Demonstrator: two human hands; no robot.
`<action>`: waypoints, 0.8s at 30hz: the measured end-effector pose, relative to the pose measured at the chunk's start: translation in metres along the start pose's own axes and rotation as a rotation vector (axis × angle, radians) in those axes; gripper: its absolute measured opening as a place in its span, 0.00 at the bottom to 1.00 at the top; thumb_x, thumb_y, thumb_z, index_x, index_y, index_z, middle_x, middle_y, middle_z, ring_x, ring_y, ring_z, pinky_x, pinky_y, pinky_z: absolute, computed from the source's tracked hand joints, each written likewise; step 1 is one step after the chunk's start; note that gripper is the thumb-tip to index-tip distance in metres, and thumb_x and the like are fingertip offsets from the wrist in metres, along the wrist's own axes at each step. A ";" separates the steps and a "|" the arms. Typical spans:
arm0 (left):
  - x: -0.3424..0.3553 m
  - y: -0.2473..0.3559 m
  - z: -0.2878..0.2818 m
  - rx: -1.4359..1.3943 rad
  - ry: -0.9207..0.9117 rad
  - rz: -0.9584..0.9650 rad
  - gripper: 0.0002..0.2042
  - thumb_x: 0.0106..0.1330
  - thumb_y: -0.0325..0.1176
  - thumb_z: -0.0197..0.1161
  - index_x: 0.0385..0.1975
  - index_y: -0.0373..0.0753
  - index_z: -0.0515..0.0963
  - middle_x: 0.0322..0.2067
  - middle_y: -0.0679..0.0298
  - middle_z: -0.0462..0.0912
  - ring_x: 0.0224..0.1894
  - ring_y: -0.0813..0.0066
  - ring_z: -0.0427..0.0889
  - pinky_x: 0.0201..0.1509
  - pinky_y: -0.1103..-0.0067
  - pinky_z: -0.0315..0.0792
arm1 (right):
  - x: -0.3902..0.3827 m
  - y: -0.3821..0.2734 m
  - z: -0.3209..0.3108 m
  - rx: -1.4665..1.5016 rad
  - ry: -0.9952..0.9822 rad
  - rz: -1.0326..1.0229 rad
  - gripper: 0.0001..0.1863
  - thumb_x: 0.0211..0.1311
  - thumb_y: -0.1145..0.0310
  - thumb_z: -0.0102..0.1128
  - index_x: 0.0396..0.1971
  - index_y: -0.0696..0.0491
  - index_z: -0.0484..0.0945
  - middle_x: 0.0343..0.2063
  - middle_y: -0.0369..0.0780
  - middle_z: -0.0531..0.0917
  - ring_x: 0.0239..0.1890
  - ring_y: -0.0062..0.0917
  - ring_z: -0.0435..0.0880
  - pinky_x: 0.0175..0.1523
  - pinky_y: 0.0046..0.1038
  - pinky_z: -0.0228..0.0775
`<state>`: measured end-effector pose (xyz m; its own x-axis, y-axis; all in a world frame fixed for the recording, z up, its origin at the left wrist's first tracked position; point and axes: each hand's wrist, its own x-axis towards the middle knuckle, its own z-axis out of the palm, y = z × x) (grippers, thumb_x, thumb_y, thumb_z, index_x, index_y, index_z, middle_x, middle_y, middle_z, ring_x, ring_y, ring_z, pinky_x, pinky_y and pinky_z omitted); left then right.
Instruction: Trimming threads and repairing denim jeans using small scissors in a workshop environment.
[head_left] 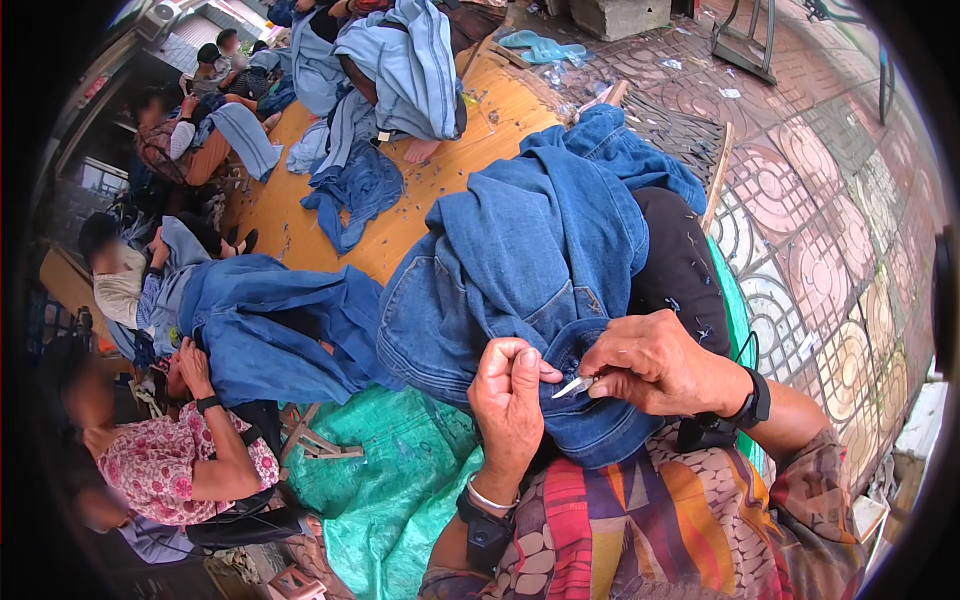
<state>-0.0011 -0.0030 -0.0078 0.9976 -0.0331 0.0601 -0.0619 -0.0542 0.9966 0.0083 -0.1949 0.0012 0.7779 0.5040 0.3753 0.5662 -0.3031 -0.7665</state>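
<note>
Blue denim jeans (pixel 545 240) lie bunched across my lap, with a pocket and stitched seams showing. My right hand (pixel 650 365) is closed around a small pointed blade (pixel 573 387), probably the tip of thread snips; its handle is hidden in my fingers. The tip points left, toward my left hand (pixel 508 395). That hand is closed too, thumb up and fingers curled, right by the waistband part of the jeans (pixel 605 435). What its fingers pinch, if anything, is too small to make out.
Green sheeting (pixel 400 490) spreads on the ground to my left. Beyond it, several people sit handling denim, one in a floral top (pixel 190 460). More jeans (pixel 355 195) lie on an orange-brown board (pixel 490 130). Light blue slippers (pixel 543 47) rest near patterned paving (pixel 810 190).
</note>
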 end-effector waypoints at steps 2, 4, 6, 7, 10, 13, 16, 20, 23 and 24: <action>-0.002 0.001 -0.002 0.010 -0.002 0.005 0.09 0.72 0.34 0.52 0.31 0.35 0.70 0.22 0.65 0.76 0.26 0.83 0.74 0.34 0.84 0.69 | -0.002 0.000 0.001 0.029 0.017 -0.003 0.12 0.50 0.68 0.69 0.33 0.53 0.78 0.23 0.38 0.78 0.25 0.31 0.79 0.29 0.29 0.69; -0.002 0.000 -0.002 0.020 -0.004 0.016 0.10 0.72 0.34 0.52 0.31 0.35 0.70 0.22 0.65 0.76 0.26 0.83 0.74 0.34 0.84 0.69 | -0.002 -0.005 0.000 0.275 0.068 0.132 0.15 0.50 0.68 0.68 0.37 0.54 0.75 0.21 0.38 0.77 0.25 0.31 0.79 0.30 0.29 0.70; -0.004 -0.003 -0.001 -0.099 0.018 0.030 0.09 0.72 0.32 0.53 0.32 0.33 0.71 0.25 0.65 0.78 0.29 0.84 0.77 0.36 0.85 0.70 | 0.003 -0.008 0.000 0.263 0.084 0.157 0.17 0.50 0.67 0.69 0.39 0.54 0.75 0.21 0.38 0.77 0.24 0.30 0.78 0.29 0.28 0.69; -0.004 -0.002 -0.002 -0.099 0.018 0.032 0.09 0.72 0.32 0.53 0.32 0.33 0.71 0.25 0.65 0.78 0.29 0.84 0.77 0.36 0.85 0.70 | 0.006 -0.010 0.000 0.252 0.099 0.182 0.20 0.49 0.67 0.70 0.42 0.54 0.75 0.21 0.37 0.76 0.23 0.29 0.78 0.29 0.27 0.69; 0.002 -0.003 0.000 -0.027 0.003 0.062 0.09 0.71 0.32 0.54 0.31 0.32 0.73 0.28 0.64 0.79 0.32 0.81 0.76 0.39 0.83 0.70 | 0.019 -0.008 0.006 0.171 0.060 0.239 0.22 0.45 0.70 0.73 0.44 0.54 0.77 0.25 0.38 0.80 0.25 0.24 0.80 0.30 0.23 0.70; 0.003 -0.009 -0.003 0.012 -0.022 0.145 0.10 0.70 0.32 0.55 0.32 0.32 0.75 0.30 0.63 0.78 0.34 0.79 0.75 0.41 0.82 0.70 | 0.024 -0.003 0.017 0.077 0.111 0.186 0.20 0.43 0.76 0.69 0.40 0.53 0.79 0.24 0.40 0.80 0.25 0.27 0.81 0.29 0.25 0.70; 0.003 -0.010 -0.006 0.086 -0.060 0.233 0.11 0.70 0.35 0.55 0.35 0.32 0.77 0.31 0.63 0.78 0.35 0.77 0.76 0.41 0.81 0.70 | 0.025 0.000 0.017 0.017 0.114 0.130 0.13 0.43 0.75 0.66 0.33 0.54 0.77 0.20 0.42 0.80 0.25 0.37 0.81 0.28 0.34 0.69; 0.000 -0.004 -0.001 0.045 -0.058 0.223 0.17 0.72 0.43 0.50 0.42 0.33 0.78 0.32 0.64 0.78 0.32 0.81 0.72 0.37 0.83 0.66 | 0.023 0.001 0.011 0.192 0.149 0.211 0.07 0.48 0.79 0.62 0.27 0.55 0.75 0.18 0.41 0.78 0.22 0.31 0.80 0.27 0.29 0.67; -0.001 -0.006 -0.004 -0.097 -0.066 0.127 0.23 0.73 0.50 0.46 0.50 0.33 0.73 0.34 0.63 0.77 0.34 0.81 0.72 0.39 0.84 0.65 | 0.019 0.001 0.000 0.395 0.238 0.345 0.07 0.56 0.76 0.63 0.24 0.57 0.72 0.15 0.34 0.72 0.20 0.13 0.67 0.26 0.22 0.60; -0.002 -0.007 -0.006 -0.192 -0.076 0.069 0.27 0.72 0.53 0.45 0.53 0.32 0.70 0.36 0.61 0.77 0.37 0.79 0.74 0.43 0.84 0.67 | 0.018 0.003 -0.003 0.396 0.243 0.375 0.08 0.57 0.75 0.63 0.23 0.57 0.72 0.15 0.33 0.71 0.20 0.12 0.66 0.26 0.21 0.60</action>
<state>-0.0021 0.0036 -0.0148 0.9857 -0.1058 0.1311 -0.1156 0.1416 0.9832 0.0250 -0.1894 0.0075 0.9716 0.2072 0.1143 0.1326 -0.0766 -0.9882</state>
